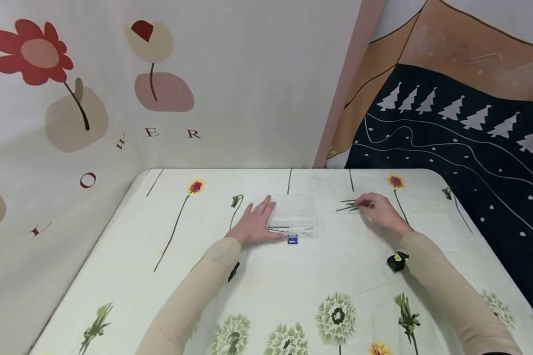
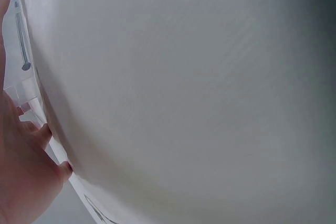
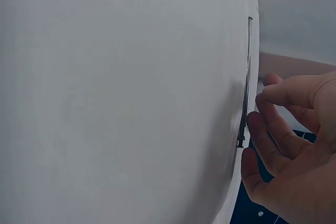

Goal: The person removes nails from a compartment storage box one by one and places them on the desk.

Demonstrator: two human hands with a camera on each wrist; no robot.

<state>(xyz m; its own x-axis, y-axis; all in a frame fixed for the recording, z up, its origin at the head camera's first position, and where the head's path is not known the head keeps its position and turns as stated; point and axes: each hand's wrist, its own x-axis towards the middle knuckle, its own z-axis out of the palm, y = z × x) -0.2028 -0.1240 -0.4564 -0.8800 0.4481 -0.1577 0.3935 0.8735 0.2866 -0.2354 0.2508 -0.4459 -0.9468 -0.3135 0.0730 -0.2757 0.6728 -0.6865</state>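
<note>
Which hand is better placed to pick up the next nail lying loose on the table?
Probably the right hand: its fingertips are already at the loose nails, right of the clear plastic box. The left hand lies flat against the box's left side, apparently steadying it, with the box between it and the nails.

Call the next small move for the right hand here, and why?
Probably close the fingertips on one nail and lift it. The right hand rests at the loose nails on the table, fingers only loosely curled, pinching nothing that I can see. The left hand lies flat against the clear box, steadying it, and a few nails already lie inside.
</note>
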